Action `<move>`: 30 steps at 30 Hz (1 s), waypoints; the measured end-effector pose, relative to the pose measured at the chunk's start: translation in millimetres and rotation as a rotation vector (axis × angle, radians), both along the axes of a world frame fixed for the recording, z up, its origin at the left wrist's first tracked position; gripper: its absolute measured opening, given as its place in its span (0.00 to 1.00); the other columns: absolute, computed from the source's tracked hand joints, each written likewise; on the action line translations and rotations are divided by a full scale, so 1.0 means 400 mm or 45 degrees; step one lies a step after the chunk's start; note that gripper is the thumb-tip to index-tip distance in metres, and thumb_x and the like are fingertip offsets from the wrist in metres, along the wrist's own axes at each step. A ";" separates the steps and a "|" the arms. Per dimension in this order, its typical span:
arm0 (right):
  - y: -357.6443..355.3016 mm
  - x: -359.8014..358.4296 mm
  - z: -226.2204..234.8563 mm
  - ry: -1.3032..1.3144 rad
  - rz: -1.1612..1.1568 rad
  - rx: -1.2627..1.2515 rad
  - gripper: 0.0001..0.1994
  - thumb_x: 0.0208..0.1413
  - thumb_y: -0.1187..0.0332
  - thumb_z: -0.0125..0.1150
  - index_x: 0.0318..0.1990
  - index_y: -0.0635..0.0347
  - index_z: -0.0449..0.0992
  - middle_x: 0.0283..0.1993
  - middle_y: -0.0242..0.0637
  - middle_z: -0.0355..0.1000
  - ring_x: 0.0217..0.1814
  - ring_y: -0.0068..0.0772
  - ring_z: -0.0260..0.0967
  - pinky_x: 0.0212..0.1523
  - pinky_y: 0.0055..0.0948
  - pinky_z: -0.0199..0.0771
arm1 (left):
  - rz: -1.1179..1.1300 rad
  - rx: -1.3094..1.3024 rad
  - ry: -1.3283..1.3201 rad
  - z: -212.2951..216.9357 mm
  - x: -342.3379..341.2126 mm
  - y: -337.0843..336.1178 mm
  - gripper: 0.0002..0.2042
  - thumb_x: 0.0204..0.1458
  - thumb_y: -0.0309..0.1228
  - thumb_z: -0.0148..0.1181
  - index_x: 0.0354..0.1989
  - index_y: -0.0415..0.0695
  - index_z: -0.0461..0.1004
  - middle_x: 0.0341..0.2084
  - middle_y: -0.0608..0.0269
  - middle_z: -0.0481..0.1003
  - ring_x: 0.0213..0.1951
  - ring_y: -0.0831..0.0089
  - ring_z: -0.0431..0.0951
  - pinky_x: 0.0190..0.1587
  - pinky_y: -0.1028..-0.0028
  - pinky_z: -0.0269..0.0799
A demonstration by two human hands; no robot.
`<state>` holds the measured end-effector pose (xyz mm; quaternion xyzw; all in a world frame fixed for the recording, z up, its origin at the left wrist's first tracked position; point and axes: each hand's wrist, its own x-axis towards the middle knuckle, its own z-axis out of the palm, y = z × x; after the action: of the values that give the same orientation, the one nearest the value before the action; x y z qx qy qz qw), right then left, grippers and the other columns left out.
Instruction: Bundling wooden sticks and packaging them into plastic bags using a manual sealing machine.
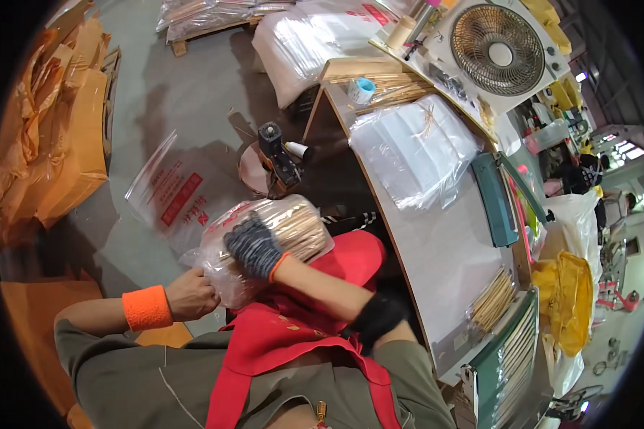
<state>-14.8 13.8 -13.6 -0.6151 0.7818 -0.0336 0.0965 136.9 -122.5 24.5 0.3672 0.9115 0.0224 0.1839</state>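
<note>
From the head camera, we judge the clear bag of wooden sticks (pixel 275 236) could slip off our lap, or its thin film could split, if the grip at its neck loosens. Our left hand (pixel 191 294) is clenched on the bag's gathered end; our gloved right hand (pixel 254 247) presses flat on top.
</note>
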 end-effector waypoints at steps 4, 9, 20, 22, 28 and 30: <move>0.049 -0.025 -0.044 -0.158 -0.032 -0.565 0.21 0.42 0.66 0.53 0.47 0.59 0.68 0.51 0.51 0.64 0.57 0.47 0.58 0.62 0.43 0.50 | 0.139 0.257 0.141 -0.030 0.003 -0.013 0.04 0.36 0.32 0.56 0.19 0.48 0.69 0.16 0.69 0.68 0.26 0.71 0.70 0.33 0.71 0.60; 0.242 -0.218 -0.035 -0.228 -0.953 -0.064 0.18 0.46 0.62 0.53 0.43 0.61 0.68 0.42 0.47 0.69 0.42 0.49 0.69 0.43 0.46 0.68 | 0.229 0.290 -0.008 -0.075 0.011 -0.043 0.05 0.31 0.30 0.57 0.19 0.48 0.70 0.20 0.70 0.71 0.31 0.70 0.72 0.36 0.70 0.62; 0.043 -0.488 -0.065 0.037 -0.355 -0.791 0.07 0.46 0.71 0.51 0.24 0.53 0.77 0.22 0.34 0.72 0.26 0.39 0.70 0.28 0.32 0.71 | 0.804 -0.382 0.795 0.117 -0.021 -0.136 0.06 0.28 0.29 0.56 0.15 0.48 0.65 0.13 0.65 0.67 0.23 0.66 0.69 0.38 0.63 0.60; -0.021 -0.527 0.060 -0.165 -0.214 -1.009 0.09 0.43 0.74 0.49 0.25 0.56 0.78 0.25 0.35 0.74 0.28 0.38 0.71 0.29 0.33 0.69 | 0.917 -0.335 0.849 0.257 -0.006 -0.109 0.07 0.27 0.28 0.57 0.14 0.46 0.63 0.15 0.65 0.66 0.25 0.67 0.68 0.40 0.65 0.61; -0.175 -0.503 0.365 -0.939 -0.006 -1.085 0.06 0.40 0.79 0.54 0.26 0.63 0.76 0.27 0.36 0.73 0.30 0.28 0.70 0.34 0.25 0.70 | 1.042 -0.493 1.190 0.454 0.141 -0.073 0.06 0.28 0.28 0.56 0.15 0.43 0.66 0.17 0.65 0.64 0.34 0.67 0.68 0.51 0.61 0.61; -0.249 -0.531 0.239 -1.758 -0.270 -1.164 0.06 0.40 0.80 0.54 0.26 0.61 0.75 0.25 0.34 0.72 0.29 0.27 0.70 0.34 0.23 0.70 | 1.173 -0.460 1.109 0.398 0.170 -0.126 0.06 0.31 0.28 0.58 0.19 0.44 0.68 0.19 0.66 0.66 0.37 0.65 0.69 0.56 0.58 0.55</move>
<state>-227.2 -85.6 82.1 -0.3578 0.5100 -0.7261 0.2911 204.8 -173.0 183.8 -0.1218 0.9559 -0.2051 -0.1713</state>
